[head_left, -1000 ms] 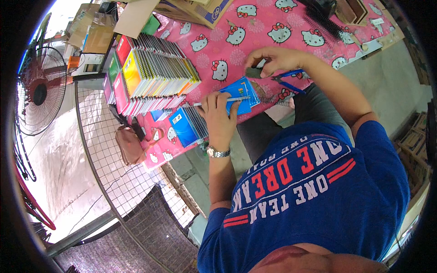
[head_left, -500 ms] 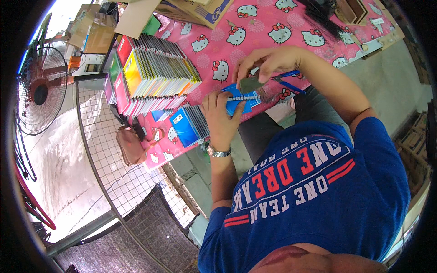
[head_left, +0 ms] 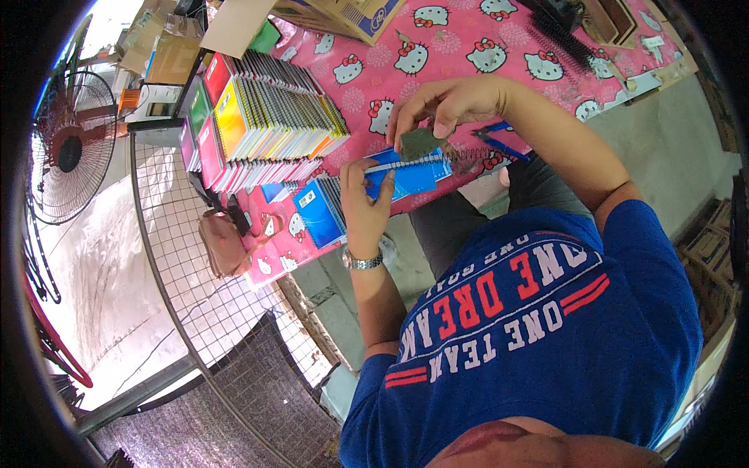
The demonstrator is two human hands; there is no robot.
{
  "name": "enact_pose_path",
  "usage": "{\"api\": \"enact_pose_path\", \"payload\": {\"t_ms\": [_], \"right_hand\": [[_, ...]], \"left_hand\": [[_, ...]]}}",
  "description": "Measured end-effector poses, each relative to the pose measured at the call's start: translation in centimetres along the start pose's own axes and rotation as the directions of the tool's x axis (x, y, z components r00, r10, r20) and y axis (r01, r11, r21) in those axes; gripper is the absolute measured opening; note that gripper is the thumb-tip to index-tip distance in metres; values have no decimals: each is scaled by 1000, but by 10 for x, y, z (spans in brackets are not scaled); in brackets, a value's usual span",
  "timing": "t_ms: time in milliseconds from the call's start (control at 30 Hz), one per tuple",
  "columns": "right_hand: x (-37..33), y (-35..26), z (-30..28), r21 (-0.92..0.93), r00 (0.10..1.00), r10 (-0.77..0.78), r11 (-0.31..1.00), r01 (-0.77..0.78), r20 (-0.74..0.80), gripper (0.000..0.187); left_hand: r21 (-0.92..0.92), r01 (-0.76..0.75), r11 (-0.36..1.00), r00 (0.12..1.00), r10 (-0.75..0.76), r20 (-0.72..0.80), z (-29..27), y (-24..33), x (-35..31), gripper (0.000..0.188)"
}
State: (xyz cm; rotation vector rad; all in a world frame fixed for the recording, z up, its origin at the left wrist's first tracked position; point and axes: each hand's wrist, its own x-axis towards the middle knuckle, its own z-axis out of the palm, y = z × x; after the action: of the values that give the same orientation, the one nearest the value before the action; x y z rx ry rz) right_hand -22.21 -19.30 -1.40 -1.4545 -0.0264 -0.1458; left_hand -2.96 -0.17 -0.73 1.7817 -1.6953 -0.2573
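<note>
A blue notebook [head_left: 413, 186] lies opened at the table's near edge. My left hand [head_left: 368, 201] grips its left end, thumb on the near cover and fingers over the far side. My right hand [head_left: 456, 108] is closed on a dark grey-green flat block [head_left: 420, 145], which is held against the notebook's spine edge. A dark spiral binding coil [head_left: 466, 156] sticks out past the right end of the spine. Blue-handled pliers [head_left: 505, 143] lie on the table right of the coil, beneath my right forearm.
Several stacks of spiral notebooks [head_left: 269, 117] stand at the left, with blue notebooks [head_left: 318, 212] nearer me. A brown bag [head_left: 222, 242] sits at the table's left edge. Loose black coils [head_left: 562, 43] and a wooden tray [head_left: 612, 22] are at the far right. Cardboard boxes [head_left: 335, 17] stand at the back.
My right hand has shifted slightly left and turned the block flatter against the spine. More of the notebook's near cover shows, and the coil is now visible past its right end.
</note>
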Motion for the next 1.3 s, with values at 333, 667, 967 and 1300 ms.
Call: {"api": "enact_pose_path", "payload": {"t_ms": [333,667,967,1300], "right_hand": [[14,-2,0,-372,994,104,922,-107,-30,48],[22,2,1,-320,998,46,946,-55,-35,45],[0,43,-31,-735,849,39,480,-479,-527,45],[-111,114,36,-774,717,-291,233,-589,-633,57]], "left_hand": [[-69,10,998,1000,-8,30,2,-3,3,29],[-132,78,988,996,-73,46,2,-2,2,33],[-151,97,984,995,-93,33,3,-2,3,30],[-490,326,808,914,-402,-56,15,-13,-16,24]]}}
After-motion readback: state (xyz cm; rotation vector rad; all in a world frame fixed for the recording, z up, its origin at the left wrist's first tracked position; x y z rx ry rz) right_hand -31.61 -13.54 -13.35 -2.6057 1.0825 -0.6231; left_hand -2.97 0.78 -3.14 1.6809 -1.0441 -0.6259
